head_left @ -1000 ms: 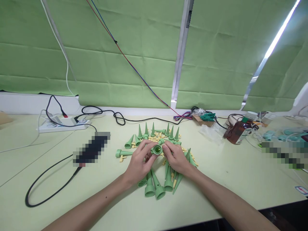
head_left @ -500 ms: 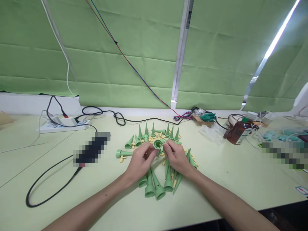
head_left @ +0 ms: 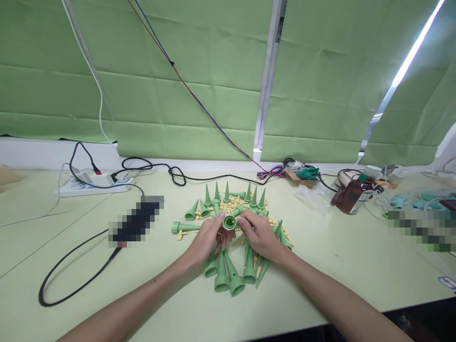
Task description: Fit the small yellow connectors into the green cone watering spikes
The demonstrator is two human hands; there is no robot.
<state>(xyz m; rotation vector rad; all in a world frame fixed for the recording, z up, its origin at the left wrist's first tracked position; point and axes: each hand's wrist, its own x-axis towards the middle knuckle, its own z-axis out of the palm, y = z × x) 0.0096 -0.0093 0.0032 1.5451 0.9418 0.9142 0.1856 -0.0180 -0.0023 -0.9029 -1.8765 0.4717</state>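
Observation:
My left hand grips a green cone-shaped plastic spike, its round open end facing the camera. My right hand is pinched against the right side of that same spike; a small part may be in its fingertips but I cannot make it out. Both hands hover over a pile of like green cone spikes and small yellow plastic pieces on the pale green table. Several spikes stand upright behind the hands.
A white power strip with black cables lies at the left, beside a blurred dark object. At the right are a brown bottle, a clear plastic bag and teal parts. Green blinds hang behind.
The held spike first rose slightly, then came down and left toward my left hand. My left hand has turned more onto its side; my right fingers stay pinched by the spike's rim.

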